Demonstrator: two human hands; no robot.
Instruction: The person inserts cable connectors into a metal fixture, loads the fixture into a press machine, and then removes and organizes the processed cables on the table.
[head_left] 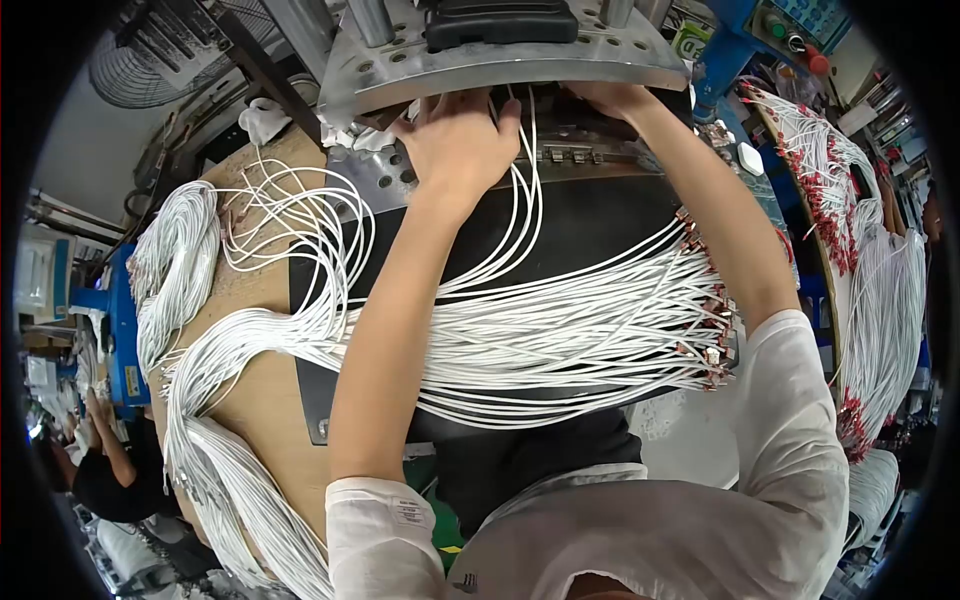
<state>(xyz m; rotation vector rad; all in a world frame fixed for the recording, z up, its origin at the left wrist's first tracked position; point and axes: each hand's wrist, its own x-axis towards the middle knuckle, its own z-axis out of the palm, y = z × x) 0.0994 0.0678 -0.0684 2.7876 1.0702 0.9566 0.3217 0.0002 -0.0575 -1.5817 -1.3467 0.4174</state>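
Note:
My left hand (462, 148) reaches under the front edge of a metal press plate (500, 72). Its thumb and outer finger are spread apart, while the other fingertips are hidden below the plate. Close beside that thumb, a few white cables (533, 170) run up under the plate. My right hand (612, 98) is also under the plate, farther right; its fingers are out of sight, so any hold is hidden. Below both hands, a large bundle of white cables (540, 335) lies across a black mat (590, 215), with small metal and reddish-brown ends at the right.
Small metal pieces (570, 156) sit in a row on the press bed. More white cables (180, 250) lie on the wooden table (265, 385) at left. Red-tipped cables (835, 200) hang at right, near a blue machine with a red knob (818, 64). Another person (115, 455) is at far left.

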